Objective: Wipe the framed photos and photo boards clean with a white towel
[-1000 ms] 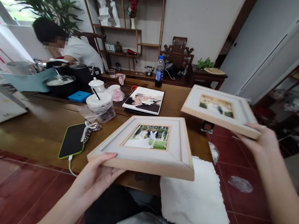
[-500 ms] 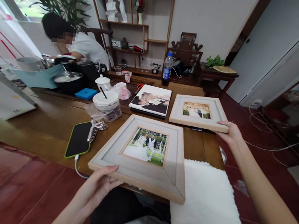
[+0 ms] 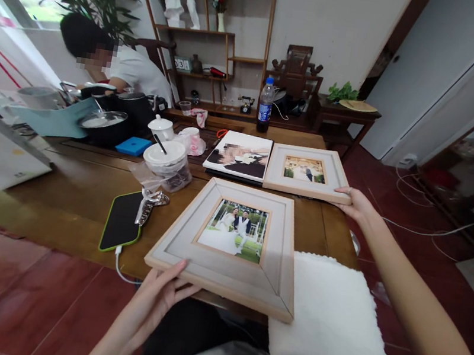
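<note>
A person's left hand closes its grip on the near left edge of a larger photo frame, fingertips on the pale moulding. The frame tilts up from the front of the wooden bench and shows a couple on a lawn. The right hand reaches to the near right corner of a smaller photo frame, which lies flat on the bench. Whether that grip pinches the corner or only touches it cannot be told. Between the two grips and to the right of the left one, a white fluffy cloth hangs over the bench edge. A green-cased phone lies left of the left grip. A photo album touches the smaller frame's left side.
</note>
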Available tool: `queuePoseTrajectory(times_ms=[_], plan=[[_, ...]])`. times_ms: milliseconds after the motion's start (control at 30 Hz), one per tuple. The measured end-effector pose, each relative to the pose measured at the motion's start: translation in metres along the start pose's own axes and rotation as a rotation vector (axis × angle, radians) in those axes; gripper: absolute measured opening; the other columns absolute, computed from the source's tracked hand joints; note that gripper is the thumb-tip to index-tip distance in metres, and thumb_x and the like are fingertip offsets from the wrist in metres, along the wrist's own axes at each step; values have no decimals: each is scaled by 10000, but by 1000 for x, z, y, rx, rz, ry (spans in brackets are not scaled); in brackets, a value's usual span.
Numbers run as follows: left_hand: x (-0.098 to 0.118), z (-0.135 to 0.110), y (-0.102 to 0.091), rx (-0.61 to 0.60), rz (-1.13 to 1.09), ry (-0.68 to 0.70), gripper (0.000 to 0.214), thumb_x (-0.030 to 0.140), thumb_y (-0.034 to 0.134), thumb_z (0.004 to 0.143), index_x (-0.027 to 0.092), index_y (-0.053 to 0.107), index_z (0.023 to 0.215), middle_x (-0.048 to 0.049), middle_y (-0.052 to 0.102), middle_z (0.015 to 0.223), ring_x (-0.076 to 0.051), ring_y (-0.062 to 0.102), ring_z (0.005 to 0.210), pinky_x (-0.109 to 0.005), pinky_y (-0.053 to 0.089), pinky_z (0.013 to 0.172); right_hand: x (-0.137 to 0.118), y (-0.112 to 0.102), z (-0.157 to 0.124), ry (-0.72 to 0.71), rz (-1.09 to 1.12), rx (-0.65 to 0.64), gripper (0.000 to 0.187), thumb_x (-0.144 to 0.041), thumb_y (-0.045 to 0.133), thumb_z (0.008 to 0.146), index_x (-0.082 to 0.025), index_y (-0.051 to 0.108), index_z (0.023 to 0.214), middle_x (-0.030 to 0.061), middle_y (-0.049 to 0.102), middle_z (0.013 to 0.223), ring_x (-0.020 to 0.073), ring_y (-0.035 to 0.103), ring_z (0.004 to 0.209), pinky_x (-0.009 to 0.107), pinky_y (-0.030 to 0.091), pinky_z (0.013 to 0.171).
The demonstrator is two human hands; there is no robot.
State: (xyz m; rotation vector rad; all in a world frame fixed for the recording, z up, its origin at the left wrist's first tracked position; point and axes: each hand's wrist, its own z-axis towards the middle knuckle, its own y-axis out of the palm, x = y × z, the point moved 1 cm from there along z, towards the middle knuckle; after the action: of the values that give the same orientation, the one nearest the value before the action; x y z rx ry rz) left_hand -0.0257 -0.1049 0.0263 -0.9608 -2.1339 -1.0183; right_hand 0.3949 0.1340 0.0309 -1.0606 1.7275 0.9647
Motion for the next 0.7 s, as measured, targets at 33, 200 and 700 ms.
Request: queuePoseTrajectory(times_ms=[33,200,700], plan=[[-3,1,-3,7,3,67,434,65,664,753,196,575,1157,-65,696,1055,-236,699,891,-402,615,747,0,0,2,-33,-83,31,212,-22,574,642,-122,565,829,46,618,693,181,639,670,280,587,540],[-6,7,-17,43,-15,235,342,196,775,679,160,635,989,-45,699,995,-212,690,884,-360,612,758,-2,-6,-2,-286,-406,218,221,-114,653,678,-125,608,894,90,660,910,238,627,960,366,550,834],[34,27,-32,-119,317,131,270,190,742,694,158,641,942,-38,660,958,-165,672,760,-312,611,683,61,16,-317,-1204,-1412,-690,288,-345,693,759,-228,620,1012,115,322,1510,340,299,1377,514,418,1043]])
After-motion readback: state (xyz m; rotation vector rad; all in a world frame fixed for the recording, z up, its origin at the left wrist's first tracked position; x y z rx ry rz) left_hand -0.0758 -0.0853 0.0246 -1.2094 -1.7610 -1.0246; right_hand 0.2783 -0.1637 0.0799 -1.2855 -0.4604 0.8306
